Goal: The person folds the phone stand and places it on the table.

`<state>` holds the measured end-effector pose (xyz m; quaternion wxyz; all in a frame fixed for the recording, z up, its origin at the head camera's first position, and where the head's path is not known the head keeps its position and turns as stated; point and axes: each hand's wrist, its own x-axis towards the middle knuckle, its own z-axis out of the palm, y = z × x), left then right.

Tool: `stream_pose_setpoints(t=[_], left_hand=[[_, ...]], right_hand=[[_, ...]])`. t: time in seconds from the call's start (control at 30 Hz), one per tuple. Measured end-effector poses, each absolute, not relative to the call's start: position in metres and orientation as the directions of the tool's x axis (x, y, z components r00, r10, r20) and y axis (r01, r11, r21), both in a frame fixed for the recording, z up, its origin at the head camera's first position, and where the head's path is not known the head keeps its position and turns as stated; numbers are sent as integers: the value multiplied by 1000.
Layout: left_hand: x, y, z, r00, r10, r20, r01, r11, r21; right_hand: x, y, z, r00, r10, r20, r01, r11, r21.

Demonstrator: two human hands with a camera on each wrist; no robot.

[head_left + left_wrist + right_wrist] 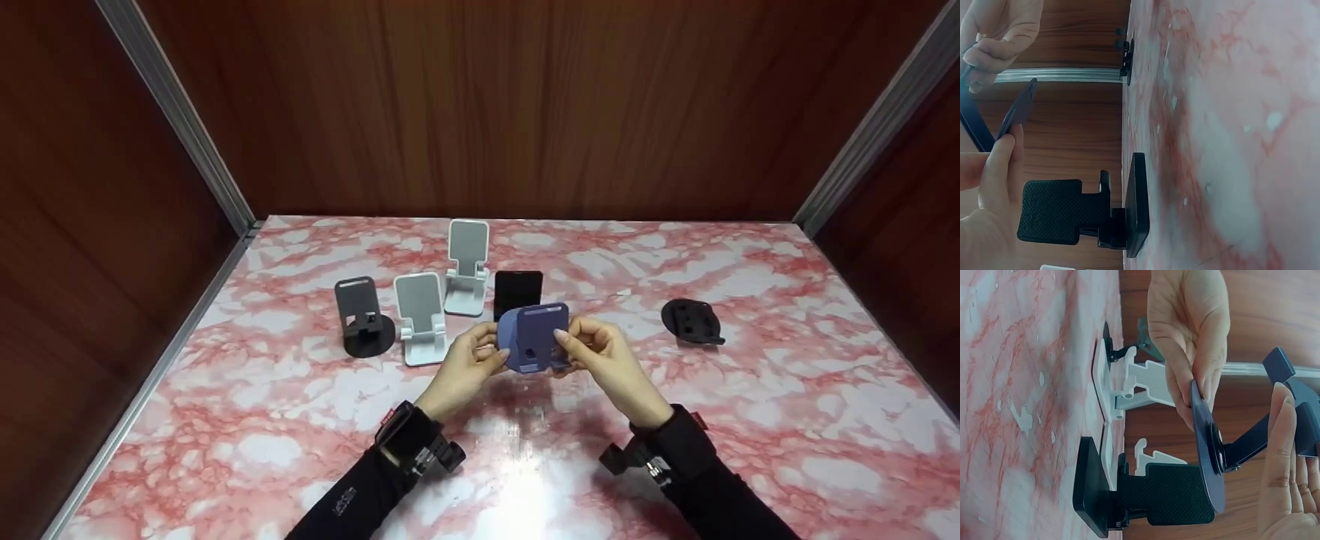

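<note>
I hold a blue phone stand (534, 337) above the bench (750, 420), my left hand (469, 364) pinching its round base, my right hand (604, 360) gripping its flat plate. Open marbled surface lies nearest me. The right wrist view shows its hinge, seemingly half unfolded. A black textured stand (517, 294) sits just beyond my hands.

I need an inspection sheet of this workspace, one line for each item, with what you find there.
Surface: pink-and-white marbled table, with glare near the front edge.
Job's things: blue phone stand, held above the table.
Clutter: two white stands, dark round-base stand, black stand, folded black stand apart at the right.
Hands: left hand and right hand both grip the blue stand.
Cables: nothing seen.
Surroundings: wood-panel walls with metal corner strips.
</note>
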<state>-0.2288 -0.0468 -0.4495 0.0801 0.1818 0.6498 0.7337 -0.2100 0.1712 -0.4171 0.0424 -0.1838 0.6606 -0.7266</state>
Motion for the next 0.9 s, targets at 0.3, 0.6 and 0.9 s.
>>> stream_pose_setpoints(t=[0.3,0.6,0.9], left_hand=[[-229,-47,-449,-917,337,214,191,-99,976],[-229,-49,-447,-903,320,285,301,-2,954],[-225,-51,-436,-879,306,365,412,103,905]], right_hand=[[-207,171,-414,-926,-311,213,-194,-93,-977],[-206,171,-412,-927,-313,206,-189,-83,-978],[-207,173,-412,-913,-354,201,-170,-116,-978]])
